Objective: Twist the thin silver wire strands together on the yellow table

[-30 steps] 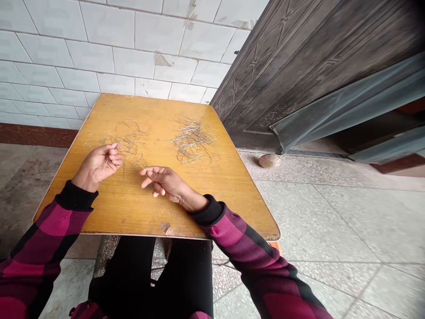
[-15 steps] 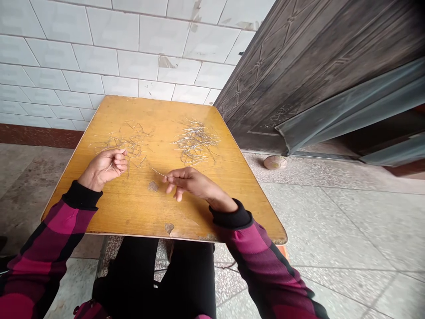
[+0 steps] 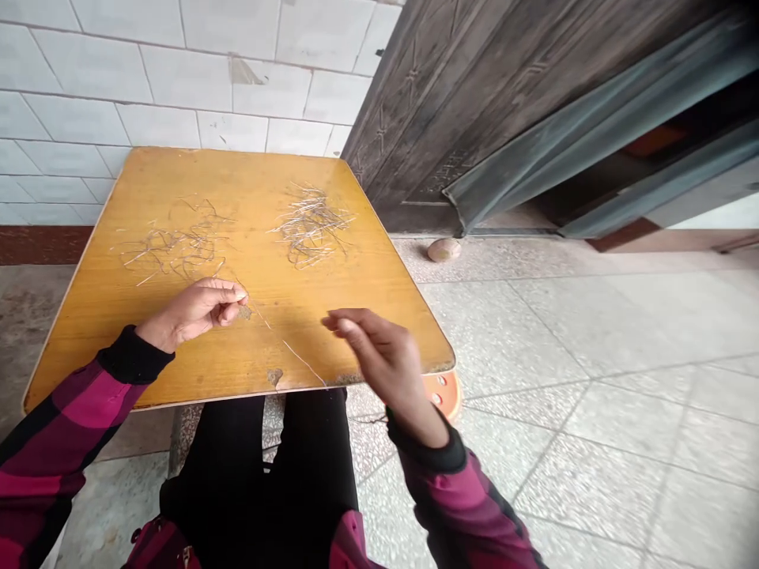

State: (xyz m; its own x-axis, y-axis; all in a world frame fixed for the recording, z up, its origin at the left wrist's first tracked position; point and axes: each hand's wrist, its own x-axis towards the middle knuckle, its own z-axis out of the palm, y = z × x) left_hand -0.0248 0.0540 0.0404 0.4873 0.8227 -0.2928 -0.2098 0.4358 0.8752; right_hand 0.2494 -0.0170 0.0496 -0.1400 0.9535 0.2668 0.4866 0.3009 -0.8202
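My left hand (image 3: 198, 310) is over the near left part of the table, thumb and forefinger pinched on a thin wire (image 3: 259, 314) that slants down to the right. A second thin stretch of wire (image 3: 305, 363) shows farther along the same slant, reaching the front edge; whether both are one piece I cannot tell. To the right, my right hand (image 3: 379, 348) is raised near the table's right side, fingers pressed together and slightly blurred. Anything between its fingertips is too small to make out. Beyond my left hand lies a loose pile of bent wires (image 3: 178, 241).
A denser pile of silvery wires (image 3: 311, 225) lies at the back right of the yellow wooden table (image 3: 249, 182). White wall tiles (image 3: 154, 79) stand behind it. At right are a dark carved door (image 3: 415, 134), a roundish stone-like object (image 3: 443, 250) and an orange stool (image 3: 444, 393).
My view has swung to the right. My left hand has come nearer the table's middle with a wire stretching from it. My right hand has drawn away rightward; the wire formerly at its fingertips no longer shows there.
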